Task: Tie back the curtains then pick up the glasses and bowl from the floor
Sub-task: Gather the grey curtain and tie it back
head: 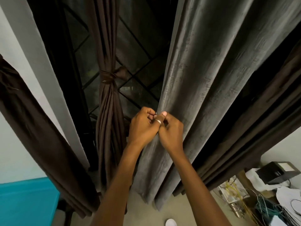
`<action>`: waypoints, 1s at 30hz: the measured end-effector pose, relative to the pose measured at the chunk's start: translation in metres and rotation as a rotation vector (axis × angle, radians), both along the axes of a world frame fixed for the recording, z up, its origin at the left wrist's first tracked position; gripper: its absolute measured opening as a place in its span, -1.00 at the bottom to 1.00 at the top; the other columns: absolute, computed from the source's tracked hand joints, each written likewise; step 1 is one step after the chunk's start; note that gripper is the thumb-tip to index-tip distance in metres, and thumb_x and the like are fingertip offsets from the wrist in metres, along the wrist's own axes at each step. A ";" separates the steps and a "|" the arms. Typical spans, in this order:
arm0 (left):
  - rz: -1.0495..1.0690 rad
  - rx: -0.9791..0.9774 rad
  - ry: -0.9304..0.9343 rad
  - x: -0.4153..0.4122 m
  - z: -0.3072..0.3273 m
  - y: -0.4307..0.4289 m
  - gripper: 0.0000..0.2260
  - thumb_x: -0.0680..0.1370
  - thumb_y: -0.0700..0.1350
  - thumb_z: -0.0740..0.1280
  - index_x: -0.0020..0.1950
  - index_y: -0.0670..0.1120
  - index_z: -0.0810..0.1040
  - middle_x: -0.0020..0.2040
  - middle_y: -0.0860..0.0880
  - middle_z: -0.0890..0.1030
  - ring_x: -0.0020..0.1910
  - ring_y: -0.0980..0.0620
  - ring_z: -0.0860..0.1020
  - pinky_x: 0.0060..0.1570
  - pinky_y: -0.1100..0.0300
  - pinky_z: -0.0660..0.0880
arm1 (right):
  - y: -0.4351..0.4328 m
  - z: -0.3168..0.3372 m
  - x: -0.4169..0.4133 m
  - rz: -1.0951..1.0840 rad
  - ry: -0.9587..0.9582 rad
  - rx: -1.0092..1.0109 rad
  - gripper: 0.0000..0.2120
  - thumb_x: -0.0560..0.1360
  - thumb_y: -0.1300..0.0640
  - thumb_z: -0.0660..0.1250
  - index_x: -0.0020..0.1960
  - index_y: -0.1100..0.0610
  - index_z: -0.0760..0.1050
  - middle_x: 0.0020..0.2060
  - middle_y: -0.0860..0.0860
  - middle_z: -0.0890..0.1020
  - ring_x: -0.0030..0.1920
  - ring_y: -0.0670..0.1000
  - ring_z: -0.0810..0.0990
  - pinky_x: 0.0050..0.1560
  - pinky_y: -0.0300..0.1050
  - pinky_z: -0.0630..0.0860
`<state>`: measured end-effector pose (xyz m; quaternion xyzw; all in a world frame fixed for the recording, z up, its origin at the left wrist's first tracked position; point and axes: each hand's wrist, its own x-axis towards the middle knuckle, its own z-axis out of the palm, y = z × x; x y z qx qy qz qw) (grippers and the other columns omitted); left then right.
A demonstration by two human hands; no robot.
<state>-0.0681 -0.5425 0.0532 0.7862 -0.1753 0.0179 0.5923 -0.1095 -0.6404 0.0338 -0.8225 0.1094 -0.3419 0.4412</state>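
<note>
A wide grey curtain [211, 79] hangs loose in front of me. Both hands pinch its left edge at mid height. My left hand [141, 126] is closed on the hem, and my right hand [171, 129], with a ring on the thumb, grips the same edge just beside it. A thin brown curtain [109, 101] to the left is gathered and tied with a band [108, 76] against the dark window grille. A white rounded object [171, 222], perhaps the bowl, shows on the floor at the bottom edge. No glasses are visible.
Another brown curtain [35, 121] hangs diagonally at the left over a white wall. A teal surface [27, 203] sits at the lower left. At the lower right are a black box [276, 174], papers and tangled wires [254, 204] on the beige floor.
</note>
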 end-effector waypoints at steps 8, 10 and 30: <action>0.280 0.114 -0.055 -0.043 0.013 -0.052 -0.73 0.48 0.26 0.39 -0.13 0.08 0.49 -0.20 0.07 0.59 -0.25 0.12 0.58 -0.24 0.10 0.57 | -0.038 -0.001 -0.032 0.202 -0.069 0.188 -0.78 0.68 0.11 0.26 0.04 0.07 0.68 -0.23 -0.06 0.71 -0.24 -0.08 0.67 -0.25 -0.20 0.55; 0.361 0.151 -0.095 -0.055 0.009 -0.063 -0.79 0.52 0.15 0.38 -0.14 0.05 0.49 -0.21 0.06 0.57 -0.26 0.13 0.55 -0.28 0.18 0.47 | -0.045 -0.004 -0.041 0.210 -0.087 0.202 -0.75 0.68 0.03 0.25 0.01 0.08 0.68 -0.24 -0.06 0.70 -0.22 -0.05 0.68 -0.24 -0.10 0.60; 0.461 0.082 -0.297 -0.109 0.002 -0.064 -0.76 0.63 -0.02 0.32 -0.18 -0.10 0.45 -0.33 -0.05 0.47 -0.37 0.00 0.44 -0.31 -0.02 0.45 | -0.124 0.018 -0.092 -0.186 -0.094 0.053 -0.63 0.54 0.03 0.47 0.29 0.14 0.55 0.13 -0.01 0.60 0.03 -0.10 0.59 0.03 -0.20 0.54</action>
